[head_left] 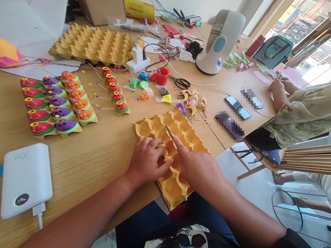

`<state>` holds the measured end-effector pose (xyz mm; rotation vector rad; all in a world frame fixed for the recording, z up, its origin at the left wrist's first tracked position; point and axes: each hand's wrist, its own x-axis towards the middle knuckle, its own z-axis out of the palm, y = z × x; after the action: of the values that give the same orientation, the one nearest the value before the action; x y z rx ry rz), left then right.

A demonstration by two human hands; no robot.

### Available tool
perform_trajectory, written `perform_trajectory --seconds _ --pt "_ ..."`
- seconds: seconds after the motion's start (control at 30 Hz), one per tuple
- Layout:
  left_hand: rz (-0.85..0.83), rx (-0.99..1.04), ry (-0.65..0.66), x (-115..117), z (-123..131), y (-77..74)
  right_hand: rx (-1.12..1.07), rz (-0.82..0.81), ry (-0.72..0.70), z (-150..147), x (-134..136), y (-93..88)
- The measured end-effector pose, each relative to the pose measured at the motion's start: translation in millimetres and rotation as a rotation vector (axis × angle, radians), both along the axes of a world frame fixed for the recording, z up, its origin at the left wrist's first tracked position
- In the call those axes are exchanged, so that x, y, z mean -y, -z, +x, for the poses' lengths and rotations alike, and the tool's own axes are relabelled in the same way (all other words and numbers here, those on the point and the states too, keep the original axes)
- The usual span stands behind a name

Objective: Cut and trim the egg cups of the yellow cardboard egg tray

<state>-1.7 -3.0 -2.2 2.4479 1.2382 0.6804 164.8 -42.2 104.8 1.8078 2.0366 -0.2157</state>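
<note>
The near edge of my tray (171,187) juts past the table (105,158) edge towards me; it is yellow, moulded in rows of hollows and ridges. My left hand (147,159) lies on its left side, fingers loosely spread; my right hand (201,168) grips a knife (169,132), index finger along it. Bare wood runs left to the power bank (26,178). Just beyond the tray's far edge sit scraps (192,97); further off, painted cups (66,126), then the fan (218,41)
</note>
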Motion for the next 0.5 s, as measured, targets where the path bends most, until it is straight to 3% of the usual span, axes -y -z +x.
perform_trajectory --seconds 0.3,0.5 --pt "0.016 -0.004 -0.015 -2.9 -1.3 2.0 -0.012 0.028 0.018 5.4 -2.1 13.1" --pt "0.006 0.008 -0.018 -3.1 -0.3 2.0 -0.062 0.023 0.061 18.8 3.6 4.6"
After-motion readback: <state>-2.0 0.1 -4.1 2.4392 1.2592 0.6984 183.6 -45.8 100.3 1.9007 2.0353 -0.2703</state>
